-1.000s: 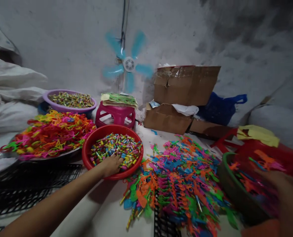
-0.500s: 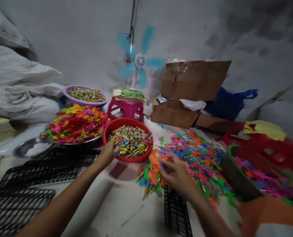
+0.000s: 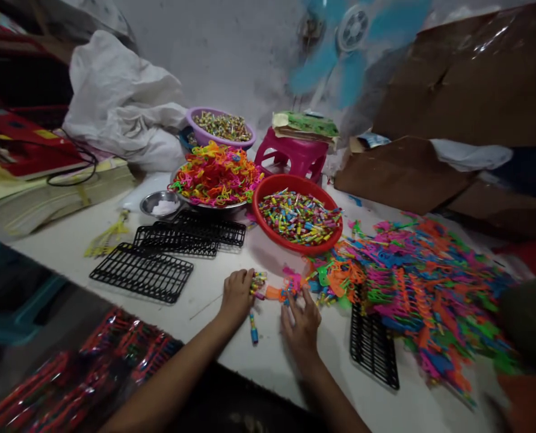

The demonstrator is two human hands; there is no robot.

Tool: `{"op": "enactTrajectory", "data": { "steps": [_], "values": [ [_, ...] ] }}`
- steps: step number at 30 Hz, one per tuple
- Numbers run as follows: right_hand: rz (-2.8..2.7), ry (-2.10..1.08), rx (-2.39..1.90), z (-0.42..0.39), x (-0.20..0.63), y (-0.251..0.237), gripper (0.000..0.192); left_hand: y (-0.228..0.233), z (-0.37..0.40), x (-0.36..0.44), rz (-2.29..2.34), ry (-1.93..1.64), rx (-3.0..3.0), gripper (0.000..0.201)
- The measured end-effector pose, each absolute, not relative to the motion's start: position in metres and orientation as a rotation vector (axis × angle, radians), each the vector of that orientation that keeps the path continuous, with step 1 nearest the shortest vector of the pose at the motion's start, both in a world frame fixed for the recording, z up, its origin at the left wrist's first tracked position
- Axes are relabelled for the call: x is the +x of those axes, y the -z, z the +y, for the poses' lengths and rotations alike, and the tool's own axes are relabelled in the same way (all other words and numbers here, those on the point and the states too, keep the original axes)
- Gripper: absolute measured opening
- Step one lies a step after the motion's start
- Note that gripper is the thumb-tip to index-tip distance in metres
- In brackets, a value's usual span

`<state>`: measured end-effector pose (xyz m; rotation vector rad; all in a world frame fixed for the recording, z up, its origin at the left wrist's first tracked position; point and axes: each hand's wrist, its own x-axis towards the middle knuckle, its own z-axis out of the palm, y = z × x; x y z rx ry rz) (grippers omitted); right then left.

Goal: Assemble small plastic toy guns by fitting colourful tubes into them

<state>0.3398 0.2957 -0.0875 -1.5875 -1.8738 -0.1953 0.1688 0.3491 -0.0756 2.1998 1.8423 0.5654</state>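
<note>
My left hand (image 3: 237, 294) is closed around a bunch of small multicoloured striped sticks (image 3: 258, 282), low over the white table. A single striped stick with a blue end (image 3: 254, 332) lies just below it. My right hand (image 3: 302, 319) is to the right, its fingertips on small bright plastic pieces (image 3: 288, 290) in blue, pink and orange; their exact kind is too blurred to tell. Beyond both hands, a red basin (image 3: 335, 233) holds many more striped sticks. A large pile of colourful plastic pieces (image 3: 430, 276) spreads to the right.
Black grid racks (image 3: 144, 272) lie at left, and another black rack (image 3: 373, 343) sits right. Behind are a heaped metal bowl of bright plastic pieces (image 3: 218, 174), a small metal bowl (image 3: 147, 204), a purple basin (image 3: 249, 143), a pink stool (image 3: 290, 150), a running fan (image 3: 353, 29) and cardboard boxes (image 3: 398, 174).
The view has turned left and down. My left hand has left the red basin and come down with a bunch of striped sticks. My right hand has moved off the pile, closer to my left.
</note>
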Motion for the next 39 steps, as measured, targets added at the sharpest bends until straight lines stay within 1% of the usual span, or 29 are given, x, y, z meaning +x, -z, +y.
{"op": "enactTrajectory", "data": {
  "steps": [2, 6, 9, 13, 15, 16, 18, 21, 25, 28, 31, 33, 34, 37, 39],
  "values": [
    [-1.868, 0.114, -1.589, 0.276, 0.327, 0.083, 0.023, 0.077, 0.352, 0.168, 1.848, -0.565, 2.181, 0.053],
    [-2.089, -0.112, -1.597, 0.257, 0.295, 0.079, 0.017, 0.076, 0.352, 0.162, 1.797, -0.568, 2.184, 0.050],
    [-2.169, -0.125, -1.560, 0.267, 0.293, 0.080, 0.011, 0.073, 0.348, 0.156, 1.718, -0.577, 2.222, 0.048],
    [-2.186, -0.127, -1.313, 0.286, 0.313, 0.088, 0.018, 0.067, 0.339, 0.151, 1.672, -0.592, 2.277, 0.046],
    [-2.178, -0.120, -1.220, 0.292, 0.322, 0.095, 0.019, 0.063, 0.333, 0.153, 1.677, -0.581, 2.306, 0.037],
    [-2.172, -0.108, -1.187, 0.293, 0.324, 0.099, 0.020, 0.061, 0.331, 0.156, 1.669, -0.564, 2.326, 0.029],
    [-2.164, -0.077, -1.155, 0.294, 0.326, 0.106, 0.023, 0.061, 0.328, 0.160, 1.671, -0.522, 2.359, 0.024],
    [-2.156, -0.079, -1.164, 0.293, 0.324, 0.110, 0.032, 0.065, 0.326, 0.164, 1.632, -0.488, 2.430, 0.023],
    [-2.198, -0.184, -1.286, 0.288, 0.328, 0.106, 0.044, 0.071, 0.321, 0.161, 1.595, -0.554, 2.536, 0.024],
    [-2.253, -0.264, -1.336, 0.287, 0.335, 0.102, 0.044, 0.067, 0.317, 0.156, 1.559, -0.629, 2.489, 0.021],
    [-2.246, -0.367, -1.252, 0.286, 0.337, 0.093, 0.038, 0.055, 0.310, 0.150, 1.369, -0.700, 2.320, 0.018],
    [-2.191, -0.468, -1.186, 0.282, 0.334, 0.082, 0.034, 0.046, 0.301, 0.146, 1.213, -0.625, 2.096, 0.014],
    [-2.170, -0.530, -1.165, 0.279, 0.331, 0.075, 0.033, 0.043, 0.296, 0.143, 1.142, -0.560, 1.948, 0.016],
    [-2.161, -0.695, -1.170, 0.275, 0.319, 0.058, 0.027, 0.041, 0.288, 0.131, 0.972, -0.477, 1.355, 0.030],
    [-2.110, -0.695, -1.242, 0.282, 0.312, 0.053, 0.026, 0.046, 0.290, 0.124, 0.803, -0.482, 0.940, 0.036]
  ]
}}
